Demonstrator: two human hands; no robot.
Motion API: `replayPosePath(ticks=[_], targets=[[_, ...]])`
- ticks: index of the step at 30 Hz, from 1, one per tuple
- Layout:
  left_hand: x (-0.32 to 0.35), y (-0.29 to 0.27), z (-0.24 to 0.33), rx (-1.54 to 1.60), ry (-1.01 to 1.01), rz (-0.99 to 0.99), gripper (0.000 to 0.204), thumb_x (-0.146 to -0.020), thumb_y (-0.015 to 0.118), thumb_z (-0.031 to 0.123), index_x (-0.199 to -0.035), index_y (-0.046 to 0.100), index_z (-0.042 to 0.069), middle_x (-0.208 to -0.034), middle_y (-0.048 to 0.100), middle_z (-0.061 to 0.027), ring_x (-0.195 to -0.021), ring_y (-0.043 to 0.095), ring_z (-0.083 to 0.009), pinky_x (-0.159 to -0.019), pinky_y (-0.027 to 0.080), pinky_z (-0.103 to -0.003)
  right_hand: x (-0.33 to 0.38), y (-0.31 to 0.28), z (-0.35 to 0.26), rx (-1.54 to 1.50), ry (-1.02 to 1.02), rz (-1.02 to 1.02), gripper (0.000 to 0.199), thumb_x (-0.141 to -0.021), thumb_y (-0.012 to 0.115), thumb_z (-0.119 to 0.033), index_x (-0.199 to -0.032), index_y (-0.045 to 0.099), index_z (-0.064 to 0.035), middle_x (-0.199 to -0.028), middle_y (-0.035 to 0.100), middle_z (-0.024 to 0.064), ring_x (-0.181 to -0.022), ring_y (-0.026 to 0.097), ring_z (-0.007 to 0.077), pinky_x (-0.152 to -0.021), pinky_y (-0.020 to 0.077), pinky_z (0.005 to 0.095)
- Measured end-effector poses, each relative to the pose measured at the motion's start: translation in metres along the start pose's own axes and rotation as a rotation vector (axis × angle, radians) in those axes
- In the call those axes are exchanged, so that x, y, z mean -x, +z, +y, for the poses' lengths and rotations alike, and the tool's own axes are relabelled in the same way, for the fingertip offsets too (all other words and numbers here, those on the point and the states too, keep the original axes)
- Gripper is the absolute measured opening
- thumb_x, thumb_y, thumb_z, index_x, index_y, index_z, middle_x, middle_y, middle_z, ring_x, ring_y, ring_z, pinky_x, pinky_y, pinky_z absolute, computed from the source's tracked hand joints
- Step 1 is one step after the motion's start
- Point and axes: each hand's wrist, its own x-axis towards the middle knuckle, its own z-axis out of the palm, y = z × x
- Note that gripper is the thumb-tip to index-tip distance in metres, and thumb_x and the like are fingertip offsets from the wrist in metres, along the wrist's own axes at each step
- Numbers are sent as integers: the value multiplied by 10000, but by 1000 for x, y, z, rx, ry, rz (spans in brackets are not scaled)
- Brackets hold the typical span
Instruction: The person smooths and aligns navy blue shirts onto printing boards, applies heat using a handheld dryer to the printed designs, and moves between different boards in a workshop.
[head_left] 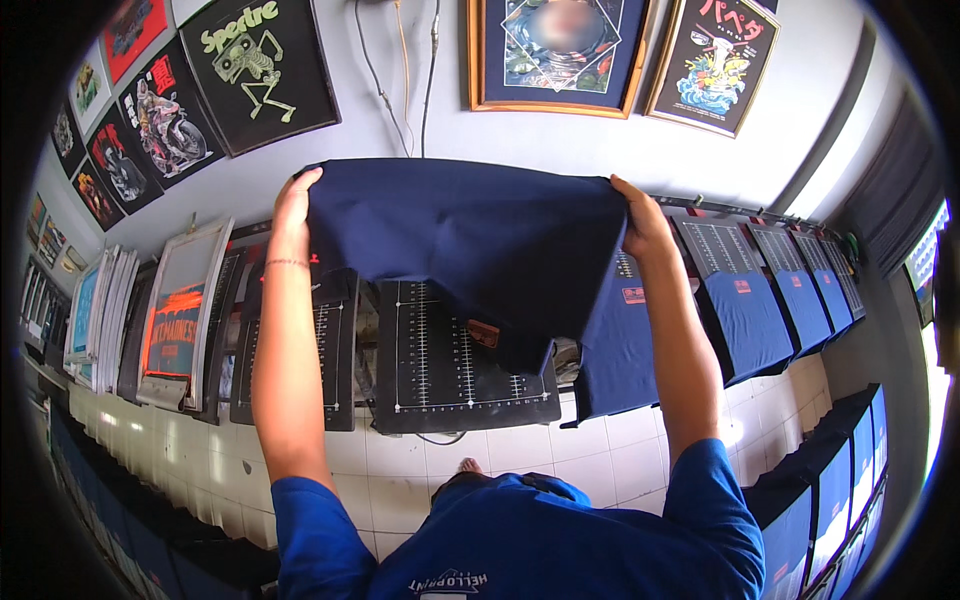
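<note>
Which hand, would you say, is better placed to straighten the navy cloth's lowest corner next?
Probably the right hand: that corner hangs nearer it than the left hand, though both grip the navy cloth.

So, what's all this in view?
Held cloth: one, navy, centre
Patch: one, brown, held cloth
Ruled boards: several, black, middle
Draped cloths: several, blue, right
Flat frames: several, greyish, left
Posters: several, mostly black, upper left
Framed pictures: two, multicoloured, top
Cables: several, mostly dark, top
Cloth rows: two, dark, lower corners
Floor: one, pale, below
Worn shirt: one, blue, bottom
Left fingers: one set, bare, cloth's upper left
Right fingers: one set, bare, cloth's upper right
</note>
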Motion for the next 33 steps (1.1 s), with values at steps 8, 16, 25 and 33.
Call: replayPosePath(ticks=[8, 16, 25, 33], targets=[[72, -2, 51, 321, 208, -200, 261, -853, 632, 132, -1099, 587, 55, -1023, 632, -56, -932, 615, -167, -836, 488, -312, 65, 27, -37, -19, -101, 38, 290, -868, 627, -159, -1084, 586, 30, -967, 655, 108, -842, 644, 216, -778, 524, 354], [269, -79, -72, 95, -59, 158, 357, -829, 589, 78, -1179, 545, 25, -1092, 575, -46, -998, 534, -120, -905, 410, -275, 207, -58, 82, 413, 97, 537, 529, -839, 669, -186, -1267, 463, 46, -1004, 639, 99, -885, 621, 165, -800, 496, 313], [312, -162, -258, -255, -344, 119, 73, -828, 559, 22, -875, 504, 35, -812, 524, 0, -743, 472, -82, -708, 402, -249, 192, -158, 252, 118, 420, 364, 210, -915, 561, -185, -1037, 597, -18, -923, 653, 79, -814, 646, 175, -696, 536, 325], [354, -203, -284, -699, -710, -229, 242, -782, 643, 117, -963, 553, -16, -826, 625, -98, -778, 591, -176, -707, 464, -296, 235, -186, 229, 803, 644, 419, 191, -865, 591, -267, -864, 620, -78, -680, 525, -12, -568, 492, 86, -488, 432, 250]])
